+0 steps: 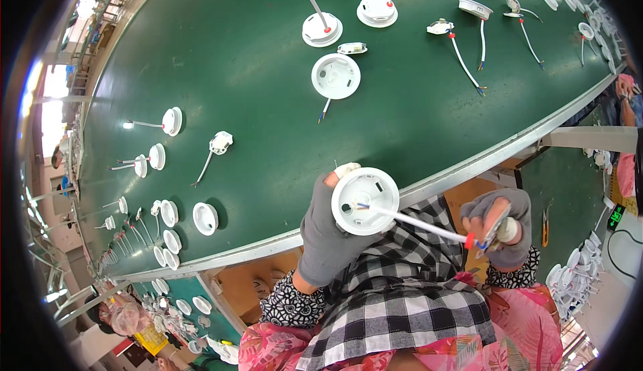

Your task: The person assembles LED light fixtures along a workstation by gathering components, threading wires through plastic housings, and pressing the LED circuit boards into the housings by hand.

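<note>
Here, two hands in grey gloves meet over the checked lap, at the near edge of a green surface (268, 116). The fingers of the left hand (328, 243) are curled around the rim of a round, white plastic housing (367, 191), whose hollow side faces up toward the viewer. The fingers of the right hand (502, 219) are closed around a small, pale, partly hidden part (494, 231), just beyond a red collar (469, 241) on a slim white cable (432, 227).

The cable's long axis bridges the two hands: from the right fingers it slants left and slightly away from the body, its thin coloured wire ends lying over the housing's hollow, just beside a round hole. Whether they enter the hole cannot be told. Those ends are nearer the left fingers; the collar is nearer the right.

Beyond the left fingers, well apart, lies a matching white cabled housing (343, 84); to their left rests a loose white disc (205, 219).
</note>
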{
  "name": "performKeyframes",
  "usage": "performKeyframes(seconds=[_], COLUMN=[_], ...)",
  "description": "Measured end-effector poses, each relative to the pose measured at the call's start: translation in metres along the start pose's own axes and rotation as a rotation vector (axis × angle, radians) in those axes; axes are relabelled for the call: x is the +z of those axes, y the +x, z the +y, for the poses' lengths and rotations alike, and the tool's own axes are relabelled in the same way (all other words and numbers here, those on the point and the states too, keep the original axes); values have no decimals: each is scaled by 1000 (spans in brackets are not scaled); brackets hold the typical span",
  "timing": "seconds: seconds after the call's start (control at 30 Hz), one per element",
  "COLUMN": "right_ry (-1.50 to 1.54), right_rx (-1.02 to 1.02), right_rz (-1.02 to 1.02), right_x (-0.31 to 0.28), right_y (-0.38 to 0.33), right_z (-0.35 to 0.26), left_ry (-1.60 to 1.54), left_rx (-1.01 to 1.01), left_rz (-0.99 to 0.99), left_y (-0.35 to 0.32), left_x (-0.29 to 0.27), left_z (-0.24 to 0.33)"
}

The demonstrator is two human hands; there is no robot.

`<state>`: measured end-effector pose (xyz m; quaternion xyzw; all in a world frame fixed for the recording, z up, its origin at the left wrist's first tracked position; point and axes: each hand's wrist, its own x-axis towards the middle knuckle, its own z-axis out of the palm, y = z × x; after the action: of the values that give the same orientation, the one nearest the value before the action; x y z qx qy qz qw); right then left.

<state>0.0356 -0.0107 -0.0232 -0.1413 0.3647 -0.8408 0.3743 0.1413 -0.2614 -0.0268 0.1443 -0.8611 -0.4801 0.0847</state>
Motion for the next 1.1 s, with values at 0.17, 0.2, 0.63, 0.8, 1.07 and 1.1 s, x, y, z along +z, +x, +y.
performKeyframes(seconds=[0.17,0.2,0.63,0.8,1.07,1.1], right_ry=[-172,-152,-385,-562,-248,-156], right_rx=[129,173,271,259,556,613], right_rz=[0,46,96,-131,74,15], right_x=[7,9,25,33,38,47], right_y=[3,4,24,41,41,44], right_z=[1,3,-11,-15,-13,-14], left_ry=[75,98,397,470,636,642], left_rx=[3,-7,191,187,222,241], left_rz=[10,21,13,42,-1,-9], left_y=[-2,-3,-1,0,1,1], left_x=[-3,-3,-4,2,-1,-1], left_z=[0,0,-2,-8,-4,-4])
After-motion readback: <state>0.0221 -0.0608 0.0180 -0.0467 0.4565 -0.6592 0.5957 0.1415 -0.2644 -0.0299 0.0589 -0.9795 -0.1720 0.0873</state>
